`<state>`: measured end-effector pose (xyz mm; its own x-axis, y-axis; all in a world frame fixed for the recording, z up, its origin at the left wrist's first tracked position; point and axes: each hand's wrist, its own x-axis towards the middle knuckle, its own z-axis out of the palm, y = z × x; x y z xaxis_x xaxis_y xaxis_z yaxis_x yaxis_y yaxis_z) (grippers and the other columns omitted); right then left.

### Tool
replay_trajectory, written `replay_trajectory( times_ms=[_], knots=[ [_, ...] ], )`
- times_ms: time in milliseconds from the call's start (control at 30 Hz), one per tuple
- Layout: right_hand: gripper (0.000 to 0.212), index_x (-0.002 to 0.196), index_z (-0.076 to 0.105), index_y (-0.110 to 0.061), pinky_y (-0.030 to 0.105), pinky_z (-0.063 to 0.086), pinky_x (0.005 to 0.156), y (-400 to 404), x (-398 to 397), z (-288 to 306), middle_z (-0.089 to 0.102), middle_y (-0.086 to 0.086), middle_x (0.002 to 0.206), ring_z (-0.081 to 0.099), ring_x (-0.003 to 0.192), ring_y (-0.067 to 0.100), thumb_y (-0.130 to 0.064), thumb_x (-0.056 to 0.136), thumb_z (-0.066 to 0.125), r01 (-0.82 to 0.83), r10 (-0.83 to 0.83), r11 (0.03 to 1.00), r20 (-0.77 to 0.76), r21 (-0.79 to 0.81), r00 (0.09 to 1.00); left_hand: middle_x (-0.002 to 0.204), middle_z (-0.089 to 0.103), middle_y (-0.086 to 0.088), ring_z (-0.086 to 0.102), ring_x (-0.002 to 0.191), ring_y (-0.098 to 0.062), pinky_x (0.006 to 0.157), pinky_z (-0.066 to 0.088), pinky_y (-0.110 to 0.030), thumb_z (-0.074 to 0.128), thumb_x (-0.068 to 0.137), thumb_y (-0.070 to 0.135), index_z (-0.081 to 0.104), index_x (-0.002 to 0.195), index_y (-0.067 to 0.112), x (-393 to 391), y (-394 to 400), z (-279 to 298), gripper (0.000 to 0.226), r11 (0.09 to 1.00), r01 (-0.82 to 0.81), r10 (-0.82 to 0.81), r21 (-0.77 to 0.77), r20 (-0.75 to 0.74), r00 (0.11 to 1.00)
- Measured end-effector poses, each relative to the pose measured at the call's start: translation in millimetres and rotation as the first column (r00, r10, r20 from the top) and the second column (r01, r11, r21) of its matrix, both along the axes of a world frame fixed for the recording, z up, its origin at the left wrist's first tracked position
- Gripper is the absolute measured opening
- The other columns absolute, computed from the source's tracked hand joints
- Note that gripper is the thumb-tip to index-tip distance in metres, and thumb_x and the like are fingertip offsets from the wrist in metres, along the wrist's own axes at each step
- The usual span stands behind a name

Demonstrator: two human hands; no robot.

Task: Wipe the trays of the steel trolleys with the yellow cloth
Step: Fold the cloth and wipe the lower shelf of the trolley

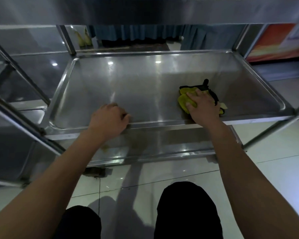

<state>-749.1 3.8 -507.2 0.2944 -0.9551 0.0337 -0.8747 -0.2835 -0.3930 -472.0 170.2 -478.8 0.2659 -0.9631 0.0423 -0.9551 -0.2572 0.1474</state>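
Right hand (204, 106) flat, fingers spread, pressing yellow cloth (186, 100) onto middle tray (128, 87); left hand (109, 120), fingers curled, grips tray's near rim.

Looks like a canteen or banquet hall's service area. Steel trolleys (162, 83) with deep trays stand on glossy tiles (274, 161); upper centre hang blue table skirts (136, 32), and an orange banner (274, 44) upper right.
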Motion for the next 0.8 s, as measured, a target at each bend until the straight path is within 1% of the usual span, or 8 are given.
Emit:
replay_trajectory(
  times_ms=[100, 200, 267, 367, 467, 567, 700, 800],
  knots=[
    [0.048, 0.150, 0.040, -0.042, 0.062, 0.006, 0.119, 8, 20, 0, 0.020, -0.008, 0.165, 0.014, 0.152, 0.021, -0.045, 0.102, 0.045, -0.033, 0.033, 0.999, -0.020, -0.016, 0.999, 0.111, 0.069, -0.002, 0.063, 0.103, -0.031, 0.083, 0.050, -0.037, 0.047, 0.095, 0.050, 0.074, 0.098, 0.029, 30, 15, 15, 0.034, 0.999, -0.041, 0.040, -0.014, -0.064, 0.997],
    [0.049, 0.151, 0.038, -0.039, 0.061, 0.008, 0.120, 11, 55, 1, 0.019, -0.006, 0.165, 0.015, 0.152, 0.023, -0.045, 0.103, 0.043, -0.140, 0.140, 0.990, -0.029, 0.005, 0.990, 0.116, 0.067, -0.004, 0.061, 0.108, -0.033, 0.089, 0.051, -0.041, 0.043, 0.094, 0.047, 0.075, 0.101, 0.029, 63, 40, 14, 0.037, 0.991, -0.131, 0.131, -0.006, 0.028, 0.991],
    [0.050, 0.152, 0.036, -0.036, 0.060, 0.011, 0.120, 14, 86, 1, 0.019, -0.003, 0.166, 0.016, 0.152, 0.025, -0.045, 0.103, 0.041, -0.219, 0.219, 0.976, -0.043, 0.016, 0.975, 0.117, 0.065, -0.007, 0.059, 0.111, -0.033, 0.090, 0.051, -0.042, 0.043, 0.097, 0.042, 0.073, 0.103, 0.028, 77, 52, 5, 0.034, 0.990, -0.124, 0.120, 0.072, 0.061, 0.991],
    [0.050, 0.152, 0.036, -0.038, 0.064, 0.010, 0.119, 24, 140, 1, 0.020, -0.005, 0.166, 0.016, 0.152, 0.024, -0.046, 0.103, 0.039, -0.296, 0.296, 0.955, -0.064, 0.014, 0.953, 0.118, 0.062, -0.009, 0.058, 0.112, -0.033, 0.091, 0.050, -0.041, 0.043, 0.100, 0.040, 0.070, 0.112, 0.024, 90, 58, -7, 0.034, 0.994, -0.091, 0.087, 0.067, 0.062, 0.994],
    [0.047, 0.150, 0.038, -0.041, 0.067, 0.004, 0.115, 40, 196, 1, 0.021, -0.008, 0.165, 0.015, 0.151, 0.022, -0.047, 0.103, 0.039, -0.385, 0.385, 0.923, -0.074, 0.008, 0.920, 0.118, 0.062, -0.005, 0.060, 0.112, -0.029, 0.091, 0.050, -0.039, 0.043, 0.096, 0.048, 0.070, 0.107, 0.032, 106, 60, -7, 0.033, 0.995, -0.076, 0.074, 0.062, 0.036, 0.997],
    [0.046, 0.148, 0.039, -0.043, 0.067, 0.006, 0.114, 51, 240, 2, 0.024, -0.009, 0.163, 0.018, 0.150, 0.020, -0.046, 0.102, 0.040, -0.470, 0.468, 0.882, -0.075, -0.013, 0.880, 0.122, 0.063, -0.001, 0.056, 0.122, -0.024, 0.097, 0.048, -0.040, 0.041, 0.087, 0.063, 0.070, 0.102, 0.040, 136, 72, -5, 0.040, 0.984, -0.162, 0.160, 0.067, 0.034, 0.986],
    [0.047, 0.149, 0.036, -0.045, 0.067, 0.011, 0.116, 46, 268, -1, 0.024, -0.009, 0.163, 0.018, 0.151, 0.021, -0.048, 0.102, 0.040, -0.511, 0.507, 0.860, -0.099, -0.011, 0.856, 0.123, 0.059, -0.008, 0.058, 0.114, -0.033, 0.096, 0.048, -0.049, 0.027, 0.084, 0.075, 0.062, 0.125, 0.040, 158, 86, -11, 0.065, 0.953, -0.285, 0.278, 0.099, 0.082, 0.957],
    [0.048, 0.150, 0.033, -0.046, 0.066, 0.006, 0.116, 48, 288, -2, 0.022, -0.009, 0.164, 0.015, 0.151, 0.021, -0.048, 0.103, 0.038, -0.538, 0.534, 0.843, -0.101, -0.009, 0.839, 0.128, 0.055, -0.007, 0.053, 0.119, -0.036, 0.100, 0.043, -0.060, 0.024, 0.088, 0.070, 0.053, 0.136, 0.039, 160, 86, -16, 0.064, 0.946, -0.295, 0.282, 0.134, 0.110, 0.953]
  ],
)
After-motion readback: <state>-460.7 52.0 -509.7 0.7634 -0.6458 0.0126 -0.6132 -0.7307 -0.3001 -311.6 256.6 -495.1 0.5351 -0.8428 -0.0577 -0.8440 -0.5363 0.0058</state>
